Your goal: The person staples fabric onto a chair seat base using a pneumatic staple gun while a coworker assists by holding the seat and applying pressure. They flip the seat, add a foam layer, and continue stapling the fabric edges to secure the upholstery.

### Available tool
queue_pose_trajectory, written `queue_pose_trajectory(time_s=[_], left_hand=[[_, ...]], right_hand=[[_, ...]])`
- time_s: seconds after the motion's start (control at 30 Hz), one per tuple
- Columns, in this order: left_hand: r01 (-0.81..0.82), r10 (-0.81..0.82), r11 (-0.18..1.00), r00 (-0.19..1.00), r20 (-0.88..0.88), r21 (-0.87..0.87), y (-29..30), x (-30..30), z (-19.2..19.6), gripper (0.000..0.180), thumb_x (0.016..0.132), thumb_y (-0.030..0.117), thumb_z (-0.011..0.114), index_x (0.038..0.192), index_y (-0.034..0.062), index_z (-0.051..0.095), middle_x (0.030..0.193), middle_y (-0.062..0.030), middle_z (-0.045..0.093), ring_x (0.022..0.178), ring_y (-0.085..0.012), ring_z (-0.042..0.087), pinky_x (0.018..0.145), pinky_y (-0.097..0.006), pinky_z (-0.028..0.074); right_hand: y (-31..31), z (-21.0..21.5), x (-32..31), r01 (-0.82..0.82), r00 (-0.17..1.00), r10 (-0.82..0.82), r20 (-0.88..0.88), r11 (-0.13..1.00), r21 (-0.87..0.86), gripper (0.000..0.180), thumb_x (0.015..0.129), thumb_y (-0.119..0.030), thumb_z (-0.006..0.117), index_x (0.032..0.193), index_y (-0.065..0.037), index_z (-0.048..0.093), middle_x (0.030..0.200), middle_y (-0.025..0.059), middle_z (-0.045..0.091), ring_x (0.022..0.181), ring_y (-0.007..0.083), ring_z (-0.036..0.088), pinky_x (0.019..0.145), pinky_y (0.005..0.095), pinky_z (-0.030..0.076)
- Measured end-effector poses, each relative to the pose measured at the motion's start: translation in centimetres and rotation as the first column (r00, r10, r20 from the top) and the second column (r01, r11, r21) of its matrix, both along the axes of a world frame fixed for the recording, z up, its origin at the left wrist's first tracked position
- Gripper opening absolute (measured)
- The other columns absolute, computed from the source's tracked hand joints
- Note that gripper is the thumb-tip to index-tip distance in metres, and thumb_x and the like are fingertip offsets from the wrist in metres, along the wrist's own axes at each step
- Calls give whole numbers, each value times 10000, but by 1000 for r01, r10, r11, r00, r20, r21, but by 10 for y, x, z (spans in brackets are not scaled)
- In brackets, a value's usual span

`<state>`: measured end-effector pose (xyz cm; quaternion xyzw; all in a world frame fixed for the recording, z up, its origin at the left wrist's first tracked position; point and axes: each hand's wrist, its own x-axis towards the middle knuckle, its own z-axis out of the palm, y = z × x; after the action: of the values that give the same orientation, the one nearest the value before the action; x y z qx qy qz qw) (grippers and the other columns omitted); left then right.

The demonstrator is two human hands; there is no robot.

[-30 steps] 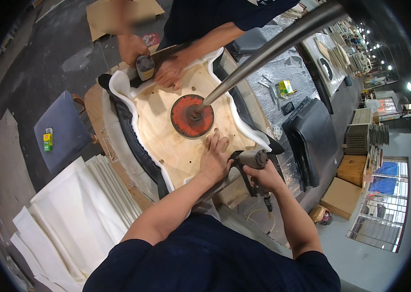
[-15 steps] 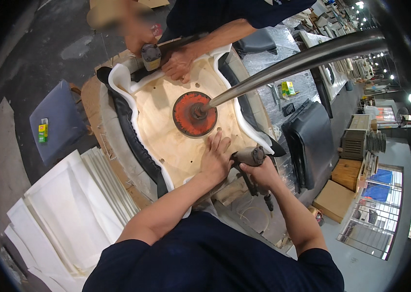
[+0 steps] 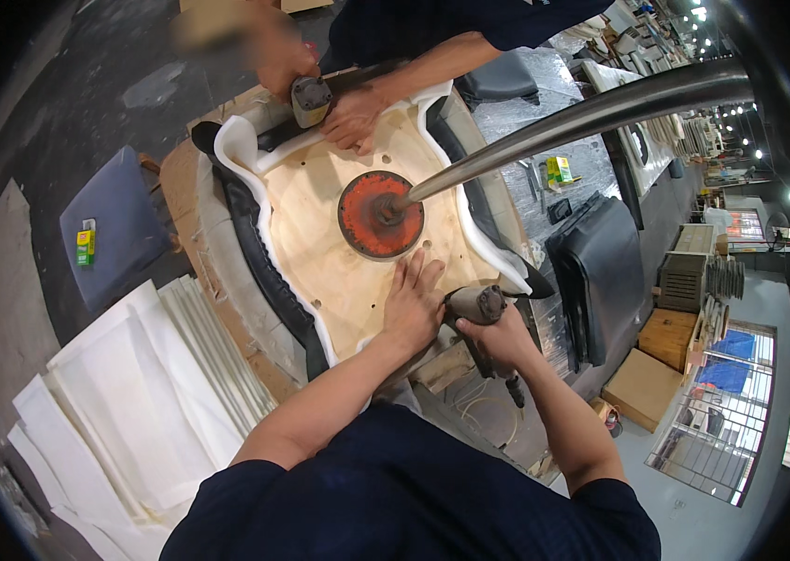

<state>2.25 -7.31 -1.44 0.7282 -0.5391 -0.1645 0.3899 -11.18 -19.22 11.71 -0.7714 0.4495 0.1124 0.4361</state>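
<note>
A: Anything different from a moment ago?

B: Little. The left hand [image 3: 411, 309] stays flat on the plywood seat base [image 3: 339, 252], and the co-worker's hands across from the person have kept to the far edge of it.

A: Count things for me.

B: One seat base, ringed by white foam and black covering. One red disc [image 3: 380, 214] at its middle, with one steel pole [image 3: 573, 122] running up from the disc toward the right. Two power tools: the person's own grey tool [image 3: 481, 309] at the near right edge of the base, and the co-worker's tool [image 3: 311, 98] at the far edge. One stack of white foam sheets [image 3: 124, 393] lies left of the base.

A: And the hands?

B: Four in all, two belonging to the co-worker. The person's left hand is spread open, fingers extended, palm pressed on the wood just below the red disc. The right hand [image 3: 505, 338] is clenched around the grey tool's handle, touching the base's near rim beside the left hand.
</note>
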Motion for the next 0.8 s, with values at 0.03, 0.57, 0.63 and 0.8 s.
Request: queue_pose_trajectory(time_s=[0.03, 0.57, 0.63, 0.8], left_hand=[[-1, 1, 1000, 1000, 18, 10, -1, 3, -1, 216, 887, 252, 840, 975, 55, 840, 1635, -113, 508, 1664, -439, 245, 1366, -627, 180], [31, -17, 989, 996, -91, 145, 24, 10, 16, 183, 935, 246, 802, 977, 82, 872, 1696, -98, 460, 1685, -423, 212, 1387, -604, 122], [19, -11, 987, 998, -54, 162, 21, 14, 17, 202, 939, 259, 804, 1003, 78, 868, 1702, -104, 453, 1687, -424, 211, 1386, -608, 121], [70, -75, 976, 997, 13, 205, 32, 20, 21, 245, 944, 293, 812, 1063, 84, 854, 1721, -106, 442, 1693, -419, 205, 1379, -628, 125]], right_hand=[[0, 1, 5, 15, 999, -15, -36, 1000, -1, 411, 932, -258, 896, 1269, -52, 783, 1050, 103, 790, 886, 234, 736, 822, 387, 565], [18, 4, 3, -11, 999, 12, -51, 1000, 5, 404, 912, -231, 886, 1243, -20, 789, 1050, 141, 825, 941, 260, 782, 883, 413, 603], [19, 6, 13, 6, 998, -6, -67, 1000, -2, 395, 913, -240, 878, 1241, -36, 794, 1050, 146, 823, 947, 276, 783, 890, 417, 600], [20, 7, 9, -52, 998, 51, -40, 998, -34, 390, 917, -234, 878, 1234, -24, 791, 1049, 140, 825, 913, 237, 783, 851, 401, 607]])
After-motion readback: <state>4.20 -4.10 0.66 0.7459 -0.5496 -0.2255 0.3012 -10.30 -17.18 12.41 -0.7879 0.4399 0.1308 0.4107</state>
